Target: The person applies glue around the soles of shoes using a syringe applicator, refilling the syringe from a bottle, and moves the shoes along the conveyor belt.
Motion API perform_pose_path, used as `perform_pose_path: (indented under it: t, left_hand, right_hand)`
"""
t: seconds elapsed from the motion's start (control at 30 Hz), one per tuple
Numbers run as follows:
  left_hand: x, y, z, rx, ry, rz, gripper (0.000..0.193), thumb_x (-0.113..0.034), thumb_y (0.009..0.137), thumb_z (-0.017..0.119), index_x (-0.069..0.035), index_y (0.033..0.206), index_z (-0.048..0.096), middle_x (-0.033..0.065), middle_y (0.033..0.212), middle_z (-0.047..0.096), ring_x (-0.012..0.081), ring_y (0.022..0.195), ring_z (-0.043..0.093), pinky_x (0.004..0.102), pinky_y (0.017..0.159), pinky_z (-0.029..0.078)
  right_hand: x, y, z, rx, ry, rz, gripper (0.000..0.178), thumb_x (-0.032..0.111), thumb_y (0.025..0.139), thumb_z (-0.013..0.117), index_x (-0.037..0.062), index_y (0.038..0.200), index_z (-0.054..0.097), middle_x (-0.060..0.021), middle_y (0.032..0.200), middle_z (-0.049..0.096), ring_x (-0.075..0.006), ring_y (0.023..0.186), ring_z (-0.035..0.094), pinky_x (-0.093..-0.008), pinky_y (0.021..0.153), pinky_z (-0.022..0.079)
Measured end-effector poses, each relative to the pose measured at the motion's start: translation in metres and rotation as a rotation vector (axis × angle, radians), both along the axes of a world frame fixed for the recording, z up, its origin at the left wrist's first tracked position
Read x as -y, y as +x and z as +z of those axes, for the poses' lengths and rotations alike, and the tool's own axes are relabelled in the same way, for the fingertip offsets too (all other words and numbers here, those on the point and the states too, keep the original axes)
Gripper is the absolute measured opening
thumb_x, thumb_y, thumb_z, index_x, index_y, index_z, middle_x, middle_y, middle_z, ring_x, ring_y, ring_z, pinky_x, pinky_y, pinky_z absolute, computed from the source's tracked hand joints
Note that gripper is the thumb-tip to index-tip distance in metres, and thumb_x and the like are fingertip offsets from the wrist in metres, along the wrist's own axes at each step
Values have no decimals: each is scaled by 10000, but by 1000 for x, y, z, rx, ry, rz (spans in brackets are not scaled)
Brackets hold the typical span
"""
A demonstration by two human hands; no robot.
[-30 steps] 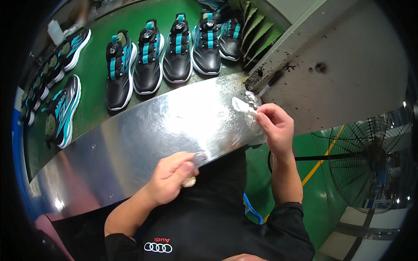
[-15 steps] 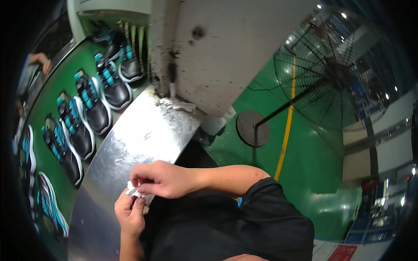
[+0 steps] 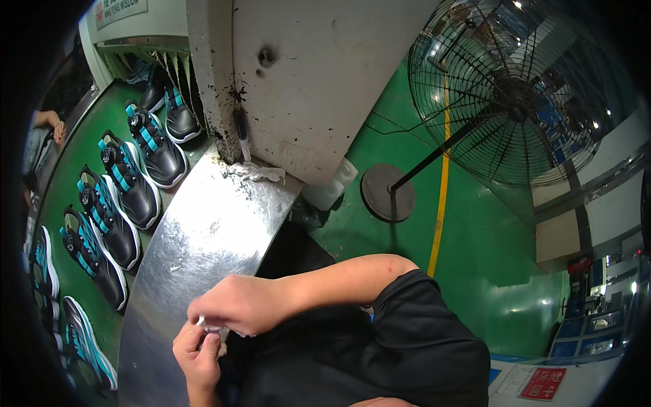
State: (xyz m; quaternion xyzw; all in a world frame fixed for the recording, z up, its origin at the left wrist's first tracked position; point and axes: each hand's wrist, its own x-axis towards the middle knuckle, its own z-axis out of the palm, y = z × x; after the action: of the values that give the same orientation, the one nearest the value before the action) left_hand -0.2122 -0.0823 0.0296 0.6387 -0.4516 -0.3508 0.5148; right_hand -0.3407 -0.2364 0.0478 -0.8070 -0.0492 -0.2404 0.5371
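Left hand (image 3: 196,359): pinching a crumpled white scrap (image 3: 213,329)
Right hand (image 3: 234,305): fingers closed on the same scrap
Shoes (image 3: 142,205): black and teal, rowed beside the metal ledge (image 3: 203,224)

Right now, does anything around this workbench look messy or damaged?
Yes: the grey panel beside the metal bench has dark, worn-looking marks along its edge, and crumpled white material lies near it, like discarded scrap.

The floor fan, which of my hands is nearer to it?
Right. Your right hand is below and left of the floor fan in view; your left hand sits lower and farther left.
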Motion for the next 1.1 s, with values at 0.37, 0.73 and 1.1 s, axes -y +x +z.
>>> perform_pose_path:
  t: [0.37,0.73,1.1]
  left_hand:
    - [-2,10,0,-163,164,27,141,-94,804,642,31,818,579,48,644,552,122,583,488,245,576,386]
    - [53,29,32,996,-312,-10,295,32,634,662,-11,924,630,96,700,536,286,666,509,365,587,419]
    - [15,47,17,82,-171,287,213,1,755,682,48,954,625,64,738,556,116,592,515,227,518,406]
  right_hand:
    - [-6,13,-13,199,-39,-80,129,12,783,581,31,900,531,-107,720,585,-294,654,587,-353,566,467]
    - [13,49,-50,52,673,-115,179,33,893,470,53,1070,483,-12,864,551,-73,735,507,-231,670,426]
    - [84,12,-2,-106,365,-449,362,6,882,512,55,1231,429,36,730,482,-23,631,424,-165,577,356]
